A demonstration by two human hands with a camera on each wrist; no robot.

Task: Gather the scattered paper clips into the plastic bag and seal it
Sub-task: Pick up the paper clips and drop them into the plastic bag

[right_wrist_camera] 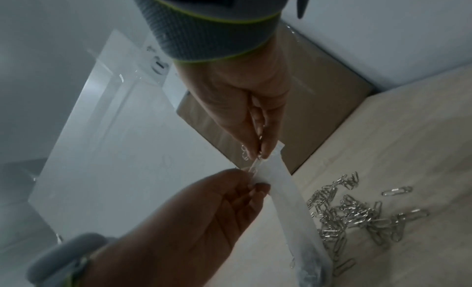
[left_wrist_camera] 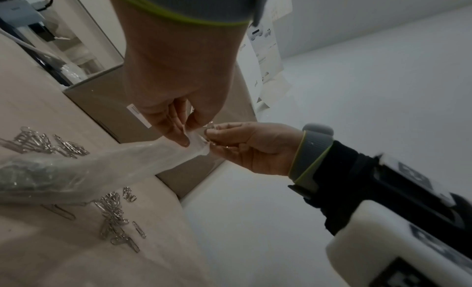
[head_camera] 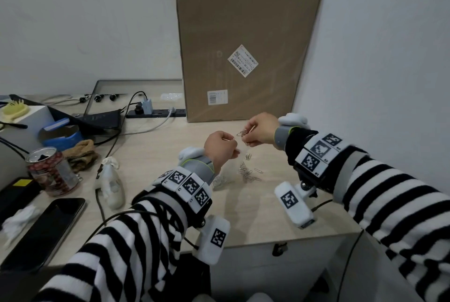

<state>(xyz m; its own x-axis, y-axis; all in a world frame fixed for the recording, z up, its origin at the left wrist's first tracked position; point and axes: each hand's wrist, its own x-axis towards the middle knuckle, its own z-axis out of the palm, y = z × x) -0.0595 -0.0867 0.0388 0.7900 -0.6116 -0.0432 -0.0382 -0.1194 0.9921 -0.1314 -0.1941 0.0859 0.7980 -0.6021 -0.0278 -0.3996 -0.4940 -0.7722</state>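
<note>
A clear plastic bag [head_camera: 241, 159] hangs over the table between both hands, with several clips inside its lower end [left_wrist_camera: 33, 176]. My left hand [head_camera: 234, 147] pinches the bag's mouth [left_wrist_camera: 196, 141] between thumb and fingers. My right hand [head_camera: 246, 137] pinches a small bunch of silver paper clips [head_camera: 241, 133] right at that mouth and touches its rim [right_wrist_camera: 268, 166]. More paper clips [head_camera: 248, 175] lie scattered on the beige table [head_camera: 267, 216] under the bag, seen as a heap [right_wrist_camera: 357, 216] in the right wrist view and as two patches [left_wrist_camera: 112, 216] in the left wrist view.
A tall cardboard box [head_camera: 243, 46] stands just behind the hands, against the right wall. To the left lie a soda can [head_camera: 51, 170], a phone [head_camera: 43, 231], a power strip [head_camera: 155, 113] with cables, and a small white bottle [head_camera: 110, 184]. The table's front edge [head_camera: 280, 243] is near.
</note>
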